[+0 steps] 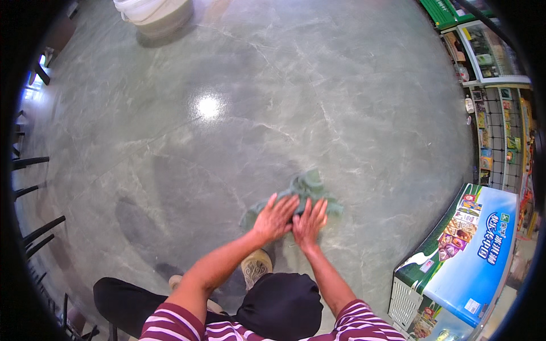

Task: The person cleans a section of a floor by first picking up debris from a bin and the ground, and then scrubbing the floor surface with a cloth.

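Note:
A crumpled grey-green cloth lies spread on the floor in front of me. My left hand rests palm down on its left part, fingers stretched out over the fabric. Close beside it, my right hand presses on the cloth's middle and right part, its fingers also extended and the outermost one bent. The two hands nearly touch at the thumbs. Parts of the cloth are hidden under the palms, and it looks slightly blurred.
The polished grey marbled floor reflects a bright light. A white bucket stands at the far left. On the right are a blue ice-cream chest freezer and shelves of packaged goods. Dark furniture legs line the left side. My shoe is just behind my hands.

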A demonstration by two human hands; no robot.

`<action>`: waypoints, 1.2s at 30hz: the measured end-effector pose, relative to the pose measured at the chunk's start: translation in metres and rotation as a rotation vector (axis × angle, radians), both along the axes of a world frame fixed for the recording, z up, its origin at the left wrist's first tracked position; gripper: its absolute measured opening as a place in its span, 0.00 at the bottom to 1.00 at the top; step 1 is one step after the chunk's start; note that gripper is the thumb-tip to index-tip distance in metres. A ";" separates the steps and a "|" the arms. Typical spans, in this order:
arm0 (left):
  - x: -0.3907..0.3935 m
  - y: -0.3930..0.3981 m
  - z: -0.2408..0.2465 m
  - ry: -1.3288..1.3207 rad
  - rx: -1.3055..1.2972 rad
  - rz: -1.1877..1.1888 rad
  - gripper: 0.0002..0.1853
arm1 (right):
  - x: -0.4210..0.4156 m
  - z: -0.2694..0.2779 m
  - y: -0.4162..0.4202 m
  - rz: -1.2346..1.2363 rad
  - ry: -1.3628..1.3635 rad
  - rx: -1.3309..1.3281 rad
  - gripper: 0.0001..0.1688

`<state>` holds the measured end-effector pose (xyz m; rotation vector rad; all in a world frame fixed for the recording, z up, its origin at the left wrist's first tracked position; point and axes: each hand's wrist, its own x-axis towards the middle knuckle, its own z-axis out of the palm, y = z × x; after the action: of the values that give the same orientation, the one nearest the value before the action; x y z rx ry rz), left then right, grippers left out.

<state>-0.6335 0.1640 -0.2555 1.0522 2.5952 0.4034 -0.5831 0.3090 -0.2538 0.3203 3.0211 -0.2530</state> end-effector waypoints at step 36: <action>0.034 -0.117 0.006 -0.133 -0.237 0.926 0.44 | -0.092 0.007 -0.148 0.671 0.067 -0.278 0.38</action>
<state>-0.5995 0.0466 -0.2494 -0.2967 2.7553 0.3241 -0.6752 0.1606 -0.2463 -0.7164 2.8869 -0.6092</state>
